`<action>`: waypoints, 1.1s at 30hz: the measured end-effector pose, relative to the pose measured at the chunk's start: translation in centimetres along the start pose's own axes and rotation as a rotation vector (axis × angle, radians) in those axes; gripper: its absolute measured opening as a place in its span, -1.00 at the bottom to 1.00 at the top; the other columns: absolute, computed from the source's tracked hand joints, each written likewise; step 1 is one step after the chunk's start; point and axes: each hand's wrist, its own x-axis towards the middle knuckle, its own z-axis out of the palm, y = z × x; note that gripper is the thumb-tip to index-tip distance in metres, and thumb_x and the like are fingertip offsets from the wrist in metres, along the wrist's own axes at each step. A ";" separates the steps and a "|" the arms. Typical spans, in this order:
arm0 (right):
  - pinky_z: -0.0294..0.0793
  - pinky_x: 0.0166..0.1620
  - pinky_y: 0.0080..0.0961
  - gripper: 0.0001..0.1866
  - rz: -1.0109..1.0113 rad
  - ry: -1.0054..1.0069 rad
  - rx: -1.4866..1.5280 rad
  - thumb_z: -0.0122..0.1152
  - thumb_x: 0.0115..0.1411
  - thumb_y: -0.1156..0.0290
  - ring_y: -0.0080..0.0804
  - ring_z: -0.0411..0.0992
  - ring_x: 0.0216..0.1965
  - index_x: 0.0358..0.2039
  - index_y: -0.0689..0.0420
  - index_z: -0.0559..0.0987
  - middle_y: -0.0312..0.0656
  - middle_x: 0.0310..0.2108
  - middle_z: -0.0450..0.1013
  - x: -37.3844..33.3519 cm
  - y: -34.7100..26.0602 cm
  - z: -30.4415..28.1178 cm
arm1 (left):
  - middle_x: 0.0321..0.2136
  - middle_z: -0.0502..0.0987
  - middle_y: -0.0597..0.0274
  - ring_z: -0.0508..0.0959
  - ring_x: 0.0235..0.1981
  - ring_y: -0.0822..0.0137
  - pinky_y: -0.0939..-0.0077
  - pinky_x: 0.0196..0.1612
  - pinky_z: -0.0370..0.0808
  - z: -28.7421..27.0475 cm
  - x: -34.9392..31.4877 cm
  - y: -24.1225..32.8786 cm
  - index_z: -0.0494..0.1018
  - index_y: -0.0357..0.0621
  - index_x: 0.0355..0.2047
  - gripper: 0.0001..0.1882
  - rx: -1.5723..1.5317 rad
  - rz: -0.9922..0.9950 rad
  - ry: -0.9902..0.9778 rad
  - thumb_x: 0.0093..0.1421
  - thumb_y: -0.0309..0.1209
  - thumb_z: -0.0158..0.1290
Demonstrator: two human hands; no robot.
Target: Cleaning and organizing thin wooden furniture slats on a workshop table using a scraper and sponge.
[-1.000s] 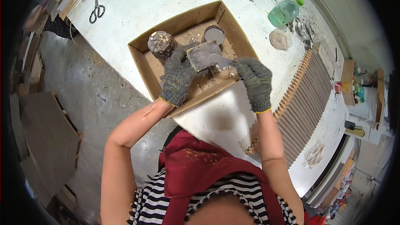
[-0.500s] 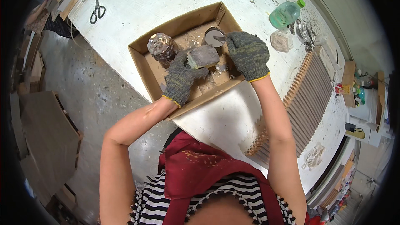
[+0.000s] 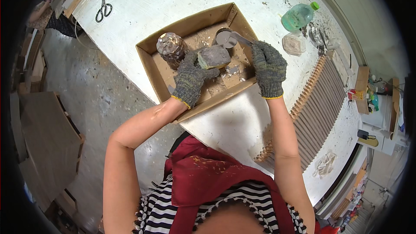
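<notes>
My left hand (image 3: 189,80), in a dark grey knit glove, is closed around a grey-smeared block (image 3: 215,57) with a yellowish-green side, perhaps a sponge. It is held above the inside of a shallow cardboard box (image 3: 144,60). My right hand (image 3: 270,68), gloved alike, pinches a flat grey spatula (image 3: 242,39) at the box's right side. The spatula's far end reaches to the rim of a round can (image 3: 225,39) of smooth grey paste. Left of the block, a crusted brown jar or bottle (image 3: 170,48) stands in the box.
Ridged dark strips (image 3: 310,117) lie side by side on the white table (image 3: 147,0), right of my right forearm. Beyond them are a green-capped bottle (image 3: 298,16) and a clear plastic container (image 3: 294,44). Black scissors (image 3: 103,10) lie far left. Another person (image 3: 43,15) is at the upper left.
My right hand has drawn right and slightly nearer, so more of the spatula shows beside the can. The left hand and its block have shifted only slightly.
</notes>
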 end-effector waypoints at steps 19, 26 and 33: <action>0.49 -0.19 -0.51 -0.80 0.375 0.020 0.531 0.20 0.20 0.47 -0.46 0.49 -0.32 -0.17 0.23 0.63 -0.18 -0.30 0.58 -1.2 -0.9 -1.3 | -0.17 0.53 0.15 0.51 -0.20 0.36 0.48 -0.18 0.52 0.2 -0.9 2.7 0.41 -0.24 -0.01 -0.45 -0.162 -0.082 -0.059 -0.05 -0.45 0.31; 0.45 -0.32 -0.61 -0.81 0.407 -0.172 0.669 0.18 0.22 0.51 -0.60 0.42 -0.42 -0.16 0.20 0.63 -0.28 -0.37 0.54 -5.1 -5.2 -1.9 | -0.15 0.52 0.09 0.50 -0.14 0.28 0.39 -0.03 0.46 -0.1 -0.9 1.5 0.39 -0.26 0.00 -0.44 -0.075 0.030 -0.056 -0.02 -0.43 0.30; 0.49 -0.16 -0.42 -0.82 0.448 -0.156 0.586 0.19 0.20 0.50 -0.35 0.52 -0.31 -0.19 0.22 0.62 -0.10 -0.28 0.58 -5.2 -4.2 -1.6 | -0.11 0.50 0.05 0.50 -0.09 0.20 0.37 0.03 0.42 0.0 -0.8 1.0 0.38 -0.24 0.01 -0.36 0.023 0.093 -0.001 -0.09 -0.37 0.37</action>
